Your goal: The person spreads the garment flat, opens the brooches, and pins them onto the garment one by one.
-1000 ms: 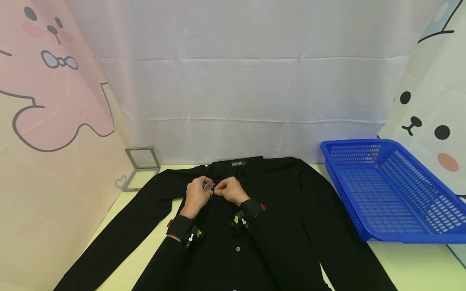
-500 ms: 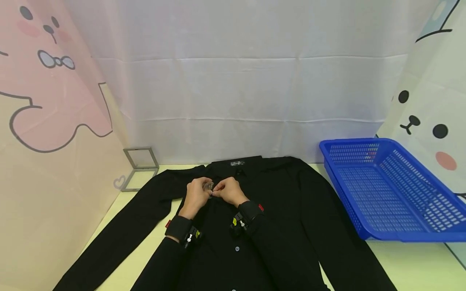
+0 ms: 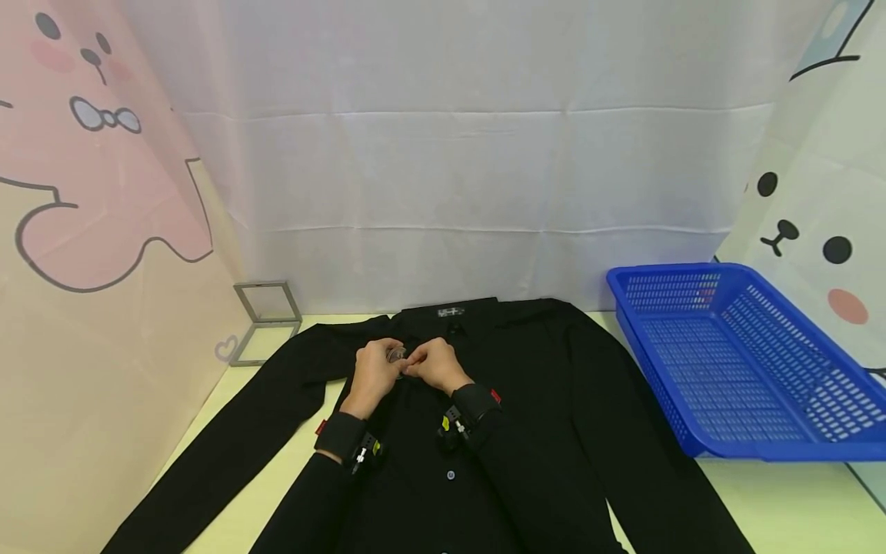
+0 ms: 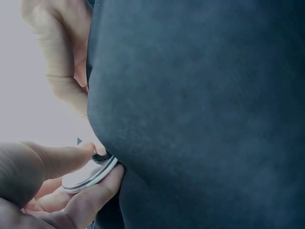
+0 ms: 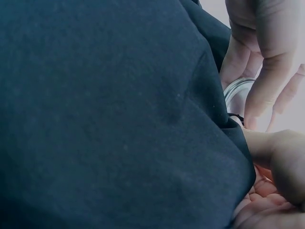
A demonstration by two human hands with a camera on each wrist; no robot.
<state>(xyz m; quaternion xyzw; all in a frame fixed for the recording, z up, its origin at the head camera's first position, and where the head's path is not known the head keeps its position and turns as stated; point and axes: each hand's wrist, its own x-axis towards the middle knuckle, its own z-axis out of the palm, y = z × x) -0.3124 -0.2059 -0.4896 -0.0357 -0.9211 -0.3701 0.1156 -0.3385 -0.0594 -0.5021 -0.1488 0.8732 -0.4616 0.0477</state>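
A black button-up shirt (image 3: pixel 526 400) lies spread out on the table. Over its upper left front, my left hand (image 3: pixel 374 373) pinches a round, silver-rimmed disc that looks like a badge (image 3: pixel 395 355). In the left wrist view the thumb presses on the face of the badge (image 4: pixel 88 177) and the fingers lie beneath it. A small dark piece shows at the thumb tip. My right hand (image 3: pixel 438 364) pinches the shirt cloth right beside the badge, its fingertips meeting the left thumb. Cloth and fingers hide how the badge meets the shirt.
A blue plastic basket (image 3: pixel 734 362) stands at the right, close to the shirt's sleeve. At the back left, a grey hinged frame (image 3: pixel 266 322) leans by the curtain. The pale yellow tabletop (image 3: pixel 782 492) shows around the shirt. White and printed cloths hang around the table.
The left thumb has shifted slightly toward the right fingertips, covering more of the badge's lower edge. Both hands stay in nearly the same place, and the head view has drifted a little.
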